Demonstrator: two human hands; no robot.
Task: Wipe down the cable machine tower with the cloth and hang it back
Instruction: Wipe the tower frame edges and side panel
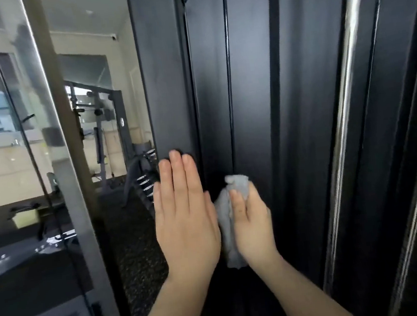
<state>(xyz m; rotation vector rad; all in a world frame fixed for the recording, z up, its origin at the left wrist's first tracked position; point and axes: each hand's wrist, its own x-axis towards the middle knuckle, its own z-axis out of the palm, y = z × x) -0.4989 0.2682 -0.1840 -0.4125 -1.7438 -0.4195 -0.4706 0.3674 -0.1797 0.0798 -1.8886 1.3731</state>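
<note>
- Cable machine tower point(252, 75): matte black ribbed panels, long axis vertical, filling centre and right.
- Grey cloth point(226, 218): crumpled, hanging lengthwise down the tower face; right hand point(253, 220) grip clenched on it.
- Left hand point(183, 212): grip released, flat, fingers up, against the panel just left of the cloth.
- Chrome guide rods point(347, 105) right; grey upright post point(64, 148) and a far rack point(102, 128) left.
</note>
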